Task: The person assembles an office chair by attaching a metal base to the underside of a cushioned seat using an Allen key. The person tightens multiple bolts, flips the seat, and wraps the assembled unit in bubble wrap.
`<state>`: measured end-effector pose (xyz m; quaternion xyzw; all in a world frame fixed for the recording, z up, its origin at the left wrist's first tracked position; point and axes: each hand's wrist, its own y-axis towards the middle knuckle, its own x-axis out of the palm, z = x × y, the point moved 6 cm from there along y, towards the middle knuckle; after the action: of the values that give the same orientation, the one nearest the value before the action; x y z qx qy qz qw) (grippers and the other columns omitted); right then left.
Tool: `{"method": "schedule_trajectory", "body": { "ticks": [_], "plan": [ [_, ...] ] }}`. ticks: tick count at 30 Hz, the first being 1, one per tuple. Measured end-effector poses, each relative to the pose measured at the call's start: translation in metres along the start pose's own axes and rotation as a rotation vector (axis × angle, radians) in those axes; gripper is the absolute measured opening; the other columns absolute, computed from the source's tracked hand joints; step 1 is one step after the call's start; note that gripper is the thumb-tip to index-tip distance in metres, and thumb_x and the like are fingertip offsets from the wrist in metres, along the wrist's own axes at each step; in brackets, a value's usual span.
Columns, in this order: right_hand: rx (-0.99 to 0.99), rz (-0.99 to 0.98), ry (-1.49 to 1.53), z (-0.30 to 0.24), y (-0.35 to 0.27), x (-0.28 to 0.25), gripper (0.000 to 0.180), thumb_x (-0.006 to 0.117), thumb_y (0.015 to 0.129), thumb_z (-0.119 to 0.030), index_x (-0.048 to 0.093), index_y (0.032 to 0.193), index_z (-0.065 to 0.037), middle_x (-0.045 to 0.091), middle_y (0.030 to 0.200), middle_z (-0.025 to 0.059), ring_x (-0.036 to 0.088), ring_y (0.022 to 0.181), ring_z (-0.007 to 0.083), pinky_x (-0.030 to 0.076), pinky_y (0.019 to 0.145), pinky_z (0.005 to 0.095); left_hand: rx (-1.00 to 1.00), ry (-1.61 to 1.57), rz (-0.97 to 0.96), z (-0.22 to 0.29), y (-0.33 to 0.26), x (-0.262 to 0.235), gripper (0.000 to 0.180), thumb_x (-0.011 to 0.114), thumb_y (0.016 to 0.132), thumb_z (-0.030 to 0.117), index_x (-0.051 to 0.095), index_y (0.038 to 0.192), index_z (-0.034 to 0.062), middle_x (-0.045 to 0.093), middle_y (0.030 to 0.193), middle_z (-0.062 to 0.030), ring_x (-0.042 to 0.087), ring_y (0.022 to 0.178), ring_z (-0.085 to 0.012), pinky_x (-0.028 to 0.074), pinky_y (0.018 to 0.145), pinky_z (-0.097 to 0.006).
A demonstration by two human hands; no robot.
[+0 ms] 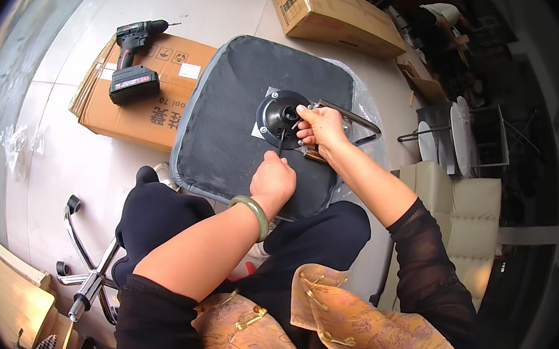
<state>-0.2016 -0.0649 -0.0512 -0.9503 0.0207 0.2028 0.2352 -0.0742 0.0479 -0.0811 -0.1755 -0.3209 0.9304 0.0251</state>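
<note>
A dark grey padded stool seat (220,126) lies underside up before me. A round black metal plate (273,117), with a socket at its centre and bolts in its rim, sits on that underside. My left hand (273,180) is closed around a thin dark rod (281,147) whose far end reaches the plate's near edge. At the plate's right side my right hand (321,128) is closed in a pinch. What lies between its fingers is too small to make out. A bent metal bar (359,122) stretches right from behind that hand.
A black cordless drill (131,64) rests on a flat cardboard box (168,84) at the left. Another long carton (338,15) stands at the back. A chrome base with casters (93,279) is on the floor at lower left. A cream padded seat (454,217) stands at the right.
</note>
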Motion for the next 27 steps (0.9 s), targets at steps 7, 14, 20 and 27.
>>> {"method": "schedule_trajectory", "body": {
  "ticks": [7, 14, 20, 27],
  "plan": [
    [-0.041, 0.160, -0.254, -0.016, 0.001, 0.001, 0.027, 0.065, 0.091, -0.023, 0.062, 0.076, -0.001, 0.064, 0.066, 0.0075, 0.062, 0.049, 0.0148, 0.049, 0.044, 0.0262, 0.016, -0.004, -0.012, 0.000, -0.001, 0.001, 0.032, 0.046, 0.098, 0.029, 0.053, 0.108, -0.0010, 0.065, 0.107, -0.0272, 0.061, 0.105, -0.0425, 0.048, 0.091, -0.050],
    [-0.644, -0.126, -0.593, -0.134, -0.012, -0.005, 0.015, 0.060, 0.095, -0.015, 0.060, 0.090, 0.000, 0.067, 0.074, 0.0061, 0.063, 0.063, 0.0085, 0.050, 0.056, 0.0255, 0.051, 0.006, 0.005, -0.002, -0.001, 0.002, 0.031, 0.046, 0.098, 0.027, 0.052, 0.110, -0.0009, 0.065, 0.108, -0.0265, 0.061, 0.105, -0.0429, 0.047, 0.091, -0.050],
    [-0.879, -0.220, -1.367, -0.133, 0.021, -0.024, 0.011, 0.065, 0.087, -0.017, 0.068, 0.096, -0.010, 0.065, 0.088, 0.0093, 0.062, 0.090, 0.0296, 0.050, 0.077, 0.0388, 0.060, 0.039, 0.013, -0.002, 0.001, 0.004, 0.027, 0.046, 0.098, 0.026, 0.051, 0.108, 0.0008, 0.066, 0.105, -0.0234, 0.062, 0.104, -0.0418, 0.048, 0.089, -0.050],
    [-1.248, -0.592, -1.306, -0.101, 0.021, -0.018, 0.007, 0.068, 0.082, -0.014, 0.067, 0.088, -0.010, 0.060, 0.092, 0.0075, 0.059, 0.096, 0.0285, 0.051, 0.080, 0.0383, 0.081, 0.046, 0.009, 0.000, -0.001, 0.002, 0.026, 0.046, 0.097, 0.024, 0.050, 0.106, 0.0000, 0.066, 0.104, -0.0245, 0.063, 0.101, -0.0432, 0.048, 0.088, -0.051]
  ]
}}
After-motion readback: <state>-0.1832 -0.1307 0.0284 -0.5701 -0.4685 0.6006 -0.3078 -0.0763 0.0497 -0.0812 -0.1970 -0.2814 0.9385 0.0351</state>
